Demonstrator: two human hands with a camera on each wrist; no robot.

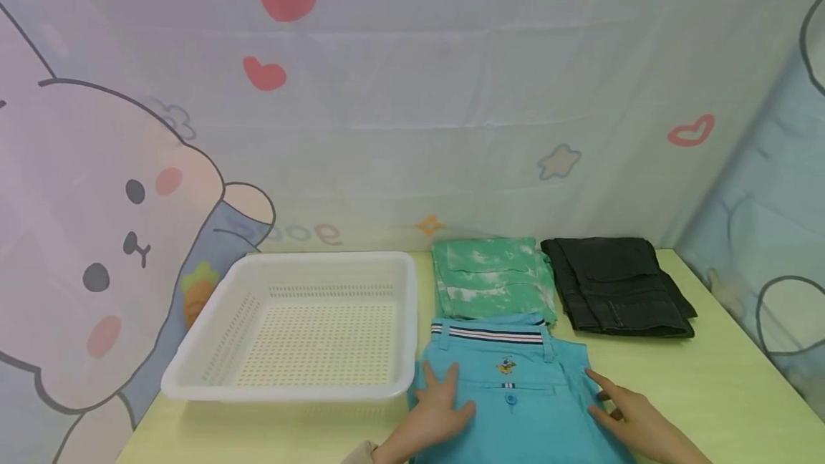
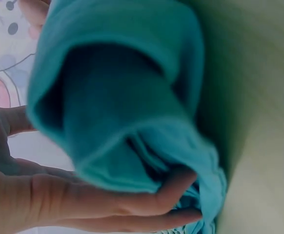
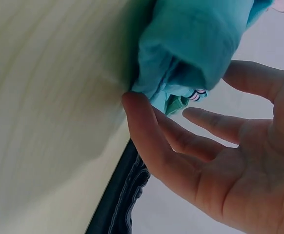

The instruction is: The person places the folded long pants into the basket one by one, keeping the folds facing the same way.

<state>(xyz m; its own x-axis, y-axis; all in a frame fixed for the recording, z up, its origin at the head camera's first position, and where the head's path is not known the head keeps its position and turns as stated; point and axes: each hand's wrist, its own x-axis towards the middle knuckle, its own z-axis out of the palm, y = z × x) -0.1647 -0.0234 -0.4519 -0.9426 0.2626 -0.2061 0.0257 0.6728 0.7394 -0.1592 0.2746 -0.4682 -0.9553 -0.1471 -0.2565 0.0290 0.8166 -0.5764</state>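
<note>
Folded blue pants (image 1: 515, 424) lie at the front of the table, with a striped waistband, a small embroidered emblem and a buttoned pocket facing up. On their left side my left hand (image 1: 433, 410) rests with spread fingers. In the left wrist view its fingertips touch the folded layers of the blue pants (image 2: 117, 92) at their side. My right hand (image 1: 634, 421) is at the opposite side, fingers loosely bent. The right wrist view has its fingertips right at the edge of the cloth (image 3: 195, 44), one of them down near the tabletop.
A white plastic basket (image 1: 412, 321) with a perforated bottom stands left of the pants. Folded green-and-white tie-dye clothing (image 1: 493, 278) and folded black pants (image 1: 619, 285) lie behind. A printed curtain (image 1: 412, 92) hangs along the back edge of the pale yellow table (image 1: 728, 392).
</note>
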